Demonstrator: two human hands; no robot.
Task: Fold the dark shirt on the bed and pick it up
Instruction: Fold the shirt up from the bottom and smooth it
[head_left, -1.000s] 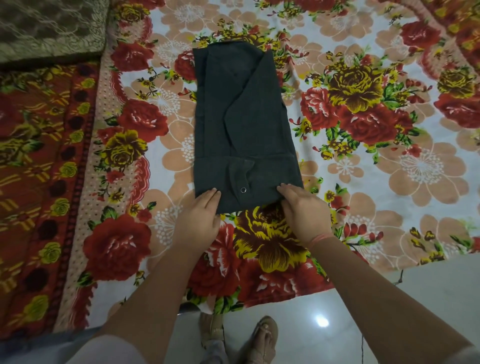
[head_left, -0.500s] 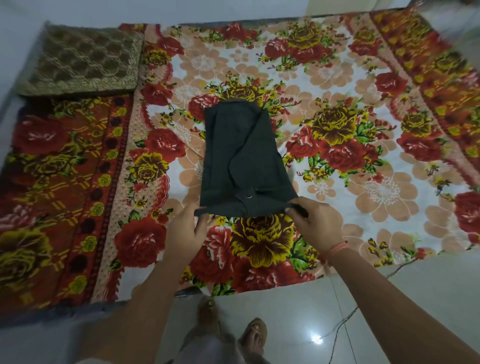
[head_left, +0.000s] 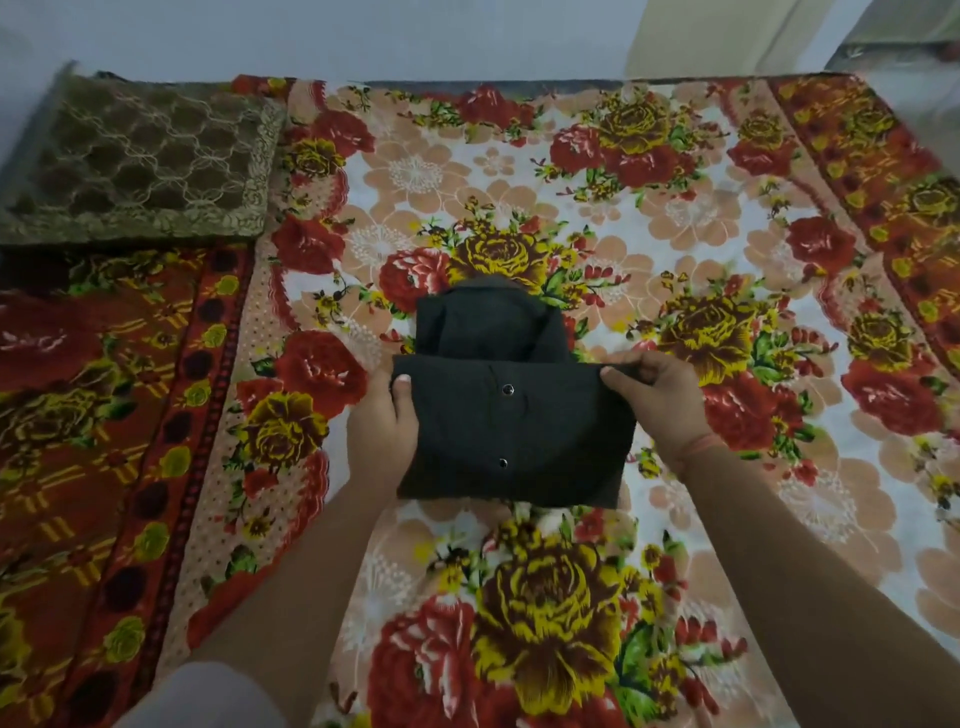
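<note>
Folding is the step in hand, judging by the head view. The dark shirt (head_left: 511, 436), a soft matte bundle with two metal snaps (head_left: 508, 389), has its near flap raised between both hands over the floral bedspread (head_left: 545, 597). The left hand (head_left: 382, 423) clamps one edge, thumb on top. The right hand (head_left: 657, 400) pinches the opposite corner. Beyond the fingertips, the rest of the shirt lies on the bed. Next the flap probably needs laying forward and flattening, then the bundle lifted. A quilted olive cushion (head_left: 140, 161) sits far left of the left fingers.
</note>
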